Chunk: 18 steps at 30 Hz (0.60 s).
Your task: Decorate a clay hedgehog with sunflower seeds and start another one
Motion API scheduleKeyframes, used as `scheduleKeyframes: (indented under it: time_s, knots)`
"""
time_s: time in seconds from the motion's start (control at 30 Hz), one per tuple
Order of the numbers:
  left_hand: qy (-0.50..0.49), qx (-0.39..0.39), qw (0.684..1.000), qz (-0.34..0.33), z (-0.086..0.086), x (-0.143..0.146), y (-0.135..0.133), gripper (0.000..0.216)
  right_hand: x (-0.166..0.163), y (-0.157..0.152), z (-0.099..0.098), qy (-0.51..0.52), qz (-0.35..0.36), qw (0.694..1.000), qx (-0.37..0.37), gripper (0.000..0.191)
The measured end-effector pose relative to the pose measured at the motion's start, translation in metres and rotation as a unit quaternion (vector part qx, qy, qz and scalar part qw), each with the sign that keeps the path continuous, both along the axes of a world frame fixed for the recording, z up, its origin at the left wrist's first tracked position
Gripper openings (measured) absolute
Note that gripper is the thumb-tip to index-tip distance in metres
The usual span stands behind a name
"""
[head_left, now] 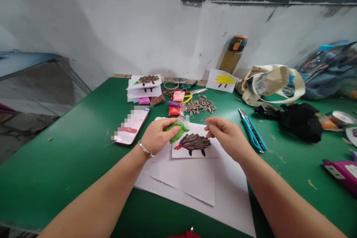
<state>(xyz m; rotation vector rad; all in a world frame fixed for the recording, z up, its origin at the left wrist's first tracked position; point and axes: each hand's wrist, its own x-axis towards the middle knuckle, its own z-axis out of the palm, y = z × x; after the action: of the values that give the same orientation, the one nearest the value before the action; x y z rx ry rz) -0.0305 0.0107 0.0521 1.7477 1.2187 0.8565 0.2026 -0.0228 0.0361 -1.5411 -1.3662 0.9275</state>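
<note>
In my left hand point(160, 135) is a small clear packet of green modelling clay point(180, 131), gripped between thumb and fingers. My right hand point(224, 133) is a little to the right with thumb and fingertips pinched together; whatever may be between them is too small to make out. Below and between both hands lies a white card with a hedgehog picture point(196, 142). Its back is covered with sunflower seeds, its snout is red and its legs are black. The card rests on larger white paper sheets point(185, 187).
Behind the card are a red clay packet point(175, 111), loose sunflower seeds point(202, 105) and scissors point(198, 91). A phone point(132, 128) and stacked cards point(143, 83) lie left. Rightward are a blue utility knife point(251, 132), a cloth bag point(251, 95) and a bottle point(231, 57).
</note>
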Motion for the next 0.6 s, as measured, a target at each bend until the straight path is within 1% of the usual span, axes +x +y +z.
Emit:
scheduleKeyframes:
  time_s: [0.1,0.23,0.3,0.4,0.5,0.6]
  knots:
    - [0.002,0.003,1.0,0.002,-0.0002,0.0,-0.0001,0.031,-0.0002,-0.0002,-0.0009,-0.003,0.003,1.0,-0.001,0.018]
    - [0.011,0.002,1.0,0.0,-0.0007,-0.0004,0.0001,0.031,0.0019,-0.0027,0.0037,-0.054,0.016,0.998,-0.011,0.026]
    - [0.012,-0.002,1.0,0.001,-0.0012,-0.0006,0.0,0.034,0.0025,-0.0032,0.0046,-0.069,0.018,0.997,-0.006,0.024]
    - [0.008,-0.002,1.0,0.002,-0.0016,-0.0009,0.0,0.034,0.0013,-0.003,0.0025,-0.067,0.023,0.997,0.003,0.014]
    - [0.006,0.0,1.0,0.002,-0.0015,-0.0013,0.0006,0.034,-0.0016,-0.0034,0.0006,-0.078,0.021,0.997,0.01,0.02]
    - [0.006,-0.003,1.0,0.005,-0.0012,-0.0017,0.0011,0.035,-0.0055,-0.0051,0.0012,-0.135,0.042,0.99,0.021,0.018]
